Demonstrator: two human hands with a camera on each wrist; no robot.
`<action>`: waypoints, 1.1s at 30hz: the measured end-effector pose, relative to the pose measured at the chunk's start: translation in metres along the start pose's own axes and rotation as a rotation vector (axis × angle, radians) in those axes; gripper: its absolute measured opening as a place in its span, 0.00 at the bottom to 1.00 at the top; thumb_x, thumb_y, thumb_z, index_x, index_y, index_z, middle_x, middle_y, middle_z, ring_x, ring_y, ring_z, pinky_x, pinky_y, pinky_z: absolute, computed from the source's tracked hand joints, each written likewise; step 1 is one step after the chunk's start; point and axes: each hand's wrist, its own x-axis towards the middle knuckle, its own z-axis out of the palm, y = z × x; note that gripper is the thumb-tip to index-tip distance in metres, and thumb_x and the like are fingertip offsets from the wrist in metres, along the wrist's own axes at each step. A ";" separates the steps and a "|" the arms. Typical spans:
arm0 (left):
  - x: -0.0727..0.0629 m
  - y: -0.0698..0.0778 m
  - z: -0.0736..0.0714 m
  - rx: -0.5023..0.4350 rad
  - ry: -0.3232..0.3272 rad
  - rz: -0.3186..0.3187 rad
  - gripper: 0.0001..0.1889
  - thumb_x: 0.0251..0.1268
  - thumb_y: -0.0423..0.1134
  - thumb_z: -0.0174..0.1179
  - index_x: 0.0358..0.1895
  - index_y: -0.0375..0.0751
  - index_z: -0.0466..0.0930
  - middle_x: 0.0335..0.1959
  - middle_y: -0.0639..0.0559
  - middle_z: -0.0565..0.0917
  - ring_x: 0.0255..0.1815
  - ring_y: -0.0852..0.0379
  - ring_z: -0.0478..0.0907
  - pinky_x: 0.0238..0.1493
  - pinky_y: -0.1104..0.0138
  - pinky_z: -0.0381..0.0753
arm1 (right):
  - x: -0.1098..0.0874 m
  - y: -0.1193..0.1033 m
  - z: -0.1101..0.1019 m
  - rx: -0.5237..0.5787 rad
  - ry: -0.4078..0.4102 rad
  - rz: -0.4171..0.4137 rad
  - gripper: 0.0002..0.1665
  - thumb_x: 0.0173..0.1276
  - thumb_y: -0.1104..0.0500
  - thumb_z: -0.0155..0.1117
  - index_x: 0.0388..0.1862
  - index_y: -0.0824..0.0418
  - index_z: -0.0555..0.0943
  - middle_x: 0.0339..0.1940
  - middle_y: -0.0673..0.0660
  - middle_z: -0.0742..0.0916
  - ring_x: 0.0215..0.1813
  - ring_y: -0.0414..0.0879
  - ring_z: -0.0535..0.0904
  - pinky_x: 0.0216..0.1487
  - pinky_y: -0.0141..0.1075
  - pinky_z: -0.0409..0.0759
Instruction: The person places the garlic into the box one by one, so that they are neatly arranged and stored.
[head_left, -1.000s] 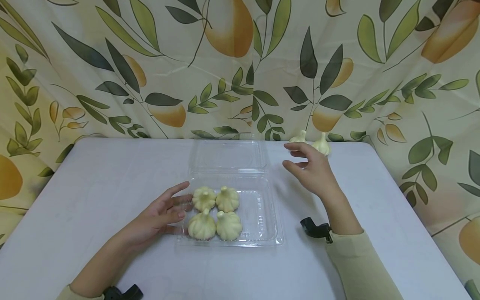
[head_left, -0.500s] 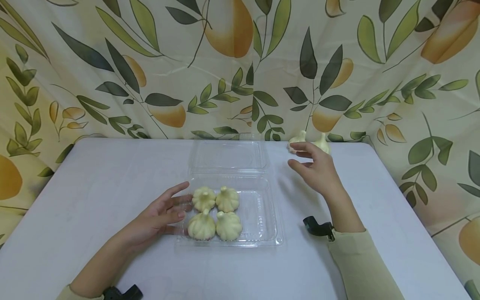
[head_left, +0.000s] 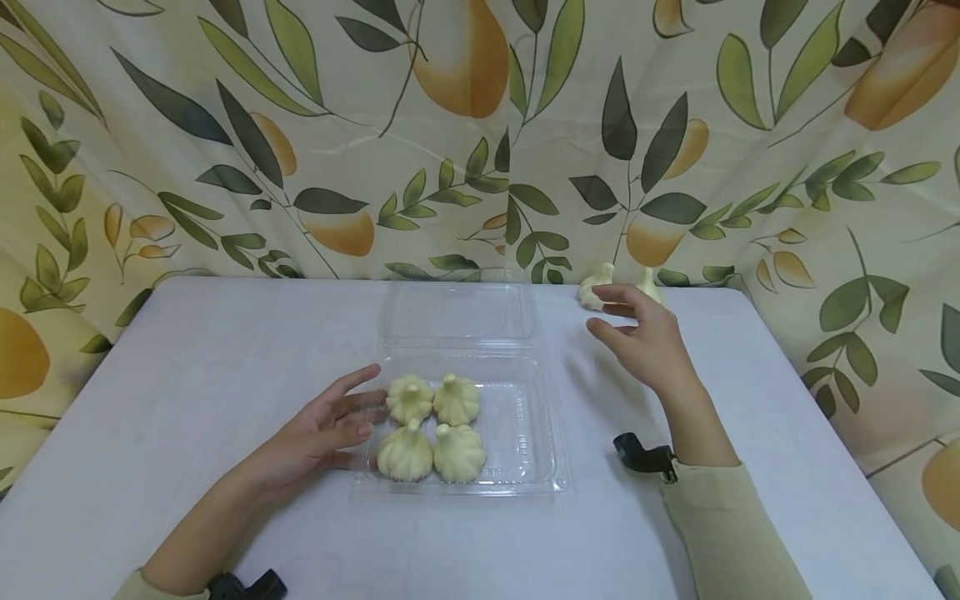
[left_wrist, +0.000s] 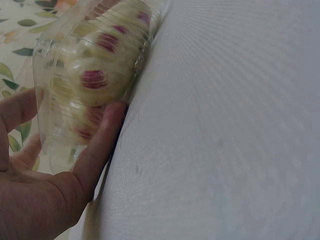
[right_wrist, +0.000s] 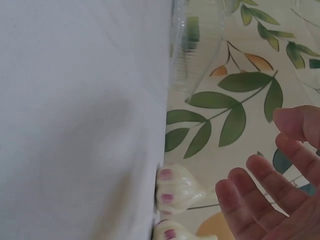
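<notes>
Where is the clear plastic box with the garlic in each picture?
Head view: the clear plastic box sits mid-table, lid open toward the curtain, with the left hand touching its left side.
Left wrist view: the box is at upper left, fingers against it.
Right wrist view: only a clear plastic edge shows at top centre.
Shared landmark: the white table.

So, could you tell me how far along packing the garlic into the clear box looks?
Done: four garlic bulbs sit in the clear box, lid open. In hand: the left hand steadies the box's side; the right hand reaches, empty, toward two loose bulbs at the table's far edge. Left: those two bulbs and the lid.
</notes>
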 end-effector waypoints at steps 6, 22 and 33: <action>0.000 -0.001 -0.001 -0.001 0.001 -0.005 0.38 0.76 0.33 0.52 0.81 0.57 0.44 0.78 0.40 0.53 0.77 0.36 0.54 0.56 0.46 0.79 | 0.002 0.001 -0.008 0.000 0.036 0.008 0.26 0.70 0.55 0.65 0.65 0.59 0.76 0.66 0.58 0.80 0.65 0.59 0.77 0.59 0.56 0.77; 0.000 0.000 0.000 -0.012 0.001 -0.006 0.38 0.76 0.33 0.53 0.81 0.56 0.43 0.79 0.39 0.52 0.77 0.35 0.52 0.56 0.45 0.79 | 0.022 0.002 -0.039 0.147 0.204 0.189 0.29 0.72 0.50 0.64 0.69 0.52 0.72 0.66 0.55 0.78 0.64 0.46 0.75 0.49 0.24 0.77; 0.000 -0.001 0.000 -0.002 0.002 -0.003 0.39 0.75 0.33 0.53 0.81 0.56 0.43 0.78 0.40 0.53 0.77 0.36 0.53 0.56 0.46 0.78 | 0.027 0.033 -0.037 0.182 0.284 0.328 0.31 0.72 0.51 0.63 0.71 0.52 0.70 0.66 0.54 0.76 0.64 0.45 0.75 0.54 0.28 0.79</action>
